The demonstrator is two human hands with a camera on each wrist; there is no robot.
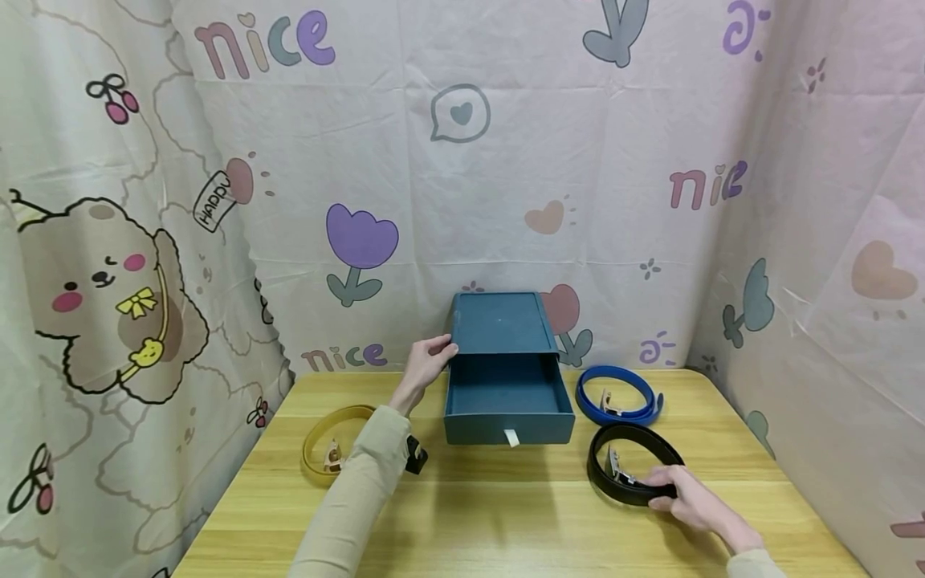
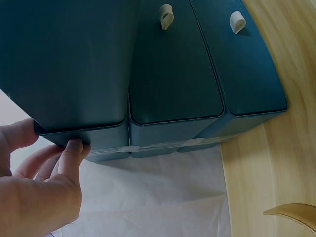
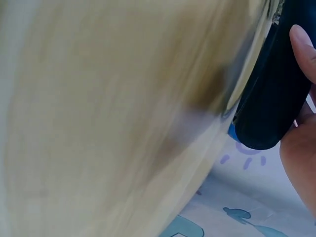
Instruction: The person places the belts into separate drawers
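Note:
A dark blue drawer unit stands at the back of the table with its top drawer pulled out and a white pull tab on its front. My left hand grips the unit's upper left corner; the left wrist view shows the fingertips on its side wall. Two lower drawers with white tabs appear there too, the nearer one being the middle drawer. At the right, my right hand pinches a coiled black belt with a silver buckle. That belt fills part of the right wrist view.
A coiled blue belt lies just behind the black one. Left of the unit is a coiled yellow belt, partly behind my left sleeve. A small black item shows beside the sleeve. Printed cloth hangs around the wooden table.

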